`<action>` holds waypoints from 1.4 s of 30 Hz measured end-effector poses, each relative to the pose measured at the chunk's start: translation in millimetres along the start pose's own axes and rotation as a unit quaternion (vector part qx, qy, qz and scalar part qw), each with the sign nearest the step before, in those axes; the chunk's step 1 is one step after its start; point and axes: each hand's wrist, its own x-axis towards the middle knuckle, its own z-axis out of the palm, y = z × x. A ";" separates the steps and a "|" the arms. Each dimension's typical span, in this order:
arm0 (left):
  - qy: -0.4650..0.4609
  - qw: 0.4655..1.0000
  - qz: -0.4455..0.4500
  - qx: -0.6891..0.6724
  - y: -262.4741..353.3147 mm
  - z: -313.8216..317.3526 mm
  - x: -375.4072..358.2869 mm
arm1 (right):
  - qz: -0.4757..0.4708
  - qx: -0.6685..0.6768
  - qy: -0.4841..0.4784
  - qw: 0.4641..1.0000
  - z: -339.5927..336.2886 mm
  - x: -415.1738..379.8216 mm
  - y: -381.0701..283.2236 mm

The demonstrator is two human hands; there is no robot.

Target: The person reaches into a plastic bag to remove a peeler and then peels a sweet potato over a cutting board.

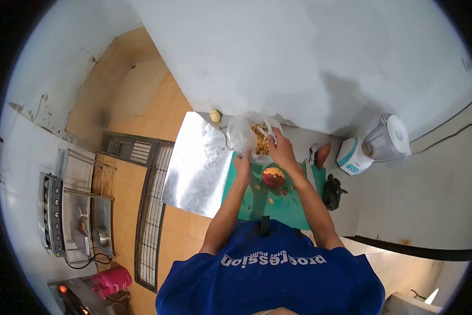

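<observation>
A translucent plastic bag (239,134) stands against the wall with its mouth spread. Inside it lie many small yellow-brown chopped pieces (261,140). My left hand (242,163) pinches the bag's near left edge. At the right side, the fingers of my right hand (281,148) close on the white gathered edge of the bag. Just below both hands, a rounded reddish-brown piece with an orange cut face, like a sweet potato (273,178), rests on the green cutting board (251,202). Small orange scraps (271,201) are scattered around it.
A reddish tuber (323,155) and a knife (310,176) lie right of the board, beside a black plastic bag (333,193). Further right stands a blender (359,152). A shiny metal sheet (199,168) covers the left side, with a pale round item (215,115) behind it.
</observation>
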 end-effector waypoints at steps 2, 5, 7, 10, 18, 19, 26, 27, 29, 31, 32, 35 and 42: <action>-0.017 0.999 -0.013 -0.046 7.2 4.2 6.0 | -0.080 0.023 0.137 0.987 0.3 -4.8 -8.7; -0.011 0.997 0.035 -0.062 1.1 7.1 -8.4 | -0.058 -0.196 0.006 0.979 28.0 -4.9 49.6; -0.017 0.994 0.106 -0.031 -5.9 10.1 2.0 | -0.013 -0.166 0.015 0.986 21.9 -5.1 35.4; -0.030 0.994 0.096 -0.040 -4.9 6.8 -9.8 | -0.008 -0.121 0.049 0.991 8.4 1.6 9.2; -0.026 0.996 0.078 -0.025 -2.9 -1.7 -7.9 | -0.002 -0.195 -0.042 0.980 26.6 2.2 40.2; -0.023 0.996 0.072 -0.037 -5.5 -5.1 -14.8 | -0.051 -0.163 0.017 0.985 30.5 0.9 42.9; -0.005 0.999 0.033 0.011 7.5 -4.9 -27.5 | -0.019 -0.212 0.005 0.977 34.2 12.1 46.7; -0.024 0.999 0.023 0.009 2.7 -8.9 -22.9 | -0.018 -0.213 0.001 0.977 38.3 10.2 57.7; -0.044 0.999 0.012 0.008 -13.5 -12.9 -20.3 | -0.022 -0.314 -0.116 0.942 52.3 8.3 86.6; -0.033 0.993 0.096 0.058 -19.0 -11.7 -8.2 | 0.007 -0.281 -0.086 0.956 39.6 0.9 65.0; -0.035 0.992 0.103 0.056 -16.7 -10.5 2.8 | 0.033 -0.251 -0.059 0.966 30.2 3.3 51.7; -0.061 0.994 0.086 0.034 -32.1 -17.3 -19.8 | -0.019 -0.271 -0.107 0.957 37.4 8.9 97.0; 0.084 0.985 0.137 0.063 4.1 -8.0 -32.3 | 0.122 0.213 -0.160 0.956 -13.6 4.9 46.2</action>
